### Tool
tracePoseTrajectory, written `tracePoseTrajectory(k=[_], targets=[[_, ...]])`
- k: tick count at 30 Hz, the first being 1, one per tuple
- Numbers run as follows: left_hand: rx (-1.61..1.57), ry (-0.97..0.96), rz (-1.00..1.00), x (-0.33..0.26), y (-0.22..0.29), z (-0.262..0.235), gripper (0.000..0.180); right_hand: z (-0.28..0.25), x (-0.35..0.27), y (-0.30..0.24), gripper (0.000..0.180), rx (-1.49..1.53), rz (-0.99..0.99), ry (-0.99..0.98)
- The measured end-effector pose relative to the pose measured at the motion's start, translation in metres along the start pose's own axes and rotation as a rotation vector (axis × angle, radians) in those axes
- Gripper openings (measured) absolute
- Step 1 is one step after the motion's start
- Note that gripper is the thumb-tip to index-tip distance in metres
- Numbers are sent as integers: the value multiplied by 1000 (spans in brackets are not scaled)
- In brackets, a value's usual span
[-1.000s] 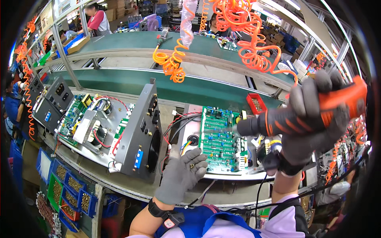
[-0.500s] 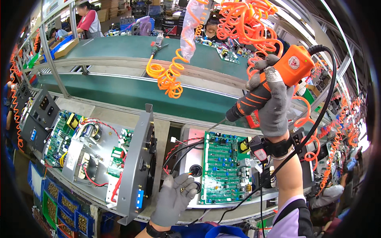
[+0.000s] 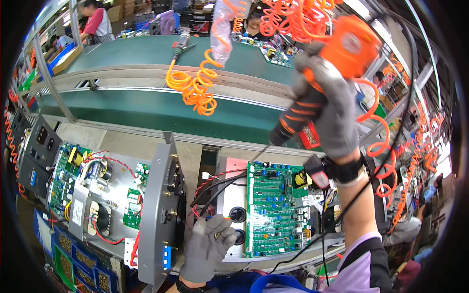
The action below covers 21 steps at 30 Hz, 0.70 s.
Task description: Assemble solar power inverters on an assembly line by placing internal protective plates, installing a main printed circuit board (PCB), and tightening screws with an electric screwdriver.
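Note:
My right hand (image 3: 334, 105), in a grey glove, grips an orange-and-black electric screwdriver (image 3: 305, 115), smeared by motion. Its thin bit slants down toward the upper left corner of a green circuit board (image 3: 276, 205); whether it touches is unclear. The board lies on a metal chassis plate (image 3: 233, 195) with two round black-rimmed holes. My left hand (image 3: 205, 249), gloved too, is cupped palm up beside those holes, fingers curled around a small brass-coloured piece (image 3: 217, 235). Black cables and a twisted red wire (image 3: 207, 183) run just above it.
A second open chassis with a grey upright panel (image 3: 159, 210) stands left of my hand. Bins of small brass-coloured parts (image 3: 83, 254) sit lower left. A green conveyor (image 3: 146, 110) crosses behind. Coiled orange hoses (image 3: 195, 88) hang overhead, and a black cord (image 3: 361, 195) loops past my right forearm. People work beyond.
My right hand has raised the screwdriver's body, tilting it steeper. My left hand stays cupped near the holes. The whole view has shifted slightly, moving the benches leftward in the picture.

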<state>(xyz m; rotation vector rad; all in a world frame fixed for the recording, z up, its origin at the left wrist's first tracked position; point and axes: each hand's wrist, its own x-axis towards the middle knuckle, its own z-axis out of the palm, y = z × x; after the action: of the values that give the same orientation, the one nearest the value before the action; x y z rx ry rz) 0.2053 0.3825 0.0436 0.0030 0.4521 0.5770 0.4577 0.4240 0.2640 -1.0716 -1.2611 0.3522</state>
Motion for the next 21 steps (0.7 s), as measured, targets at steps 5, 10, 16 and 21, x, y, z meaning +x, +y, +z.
tracePoseTrajectory(k=[5,10,16,21], targets=[[-9,-10,11,1,0,-1,46,3,33,18,33,-228,146,-98],[131,-41,87,-6,0,12,34,8,34,26,32,-8,22,-155],[282,-24,152,-14,-4,21,38,-1,31,27,36,2,-12,-131],[354,-78,108,-27,-12,21,37,-6,21,-1,33,135,-85,-97]])
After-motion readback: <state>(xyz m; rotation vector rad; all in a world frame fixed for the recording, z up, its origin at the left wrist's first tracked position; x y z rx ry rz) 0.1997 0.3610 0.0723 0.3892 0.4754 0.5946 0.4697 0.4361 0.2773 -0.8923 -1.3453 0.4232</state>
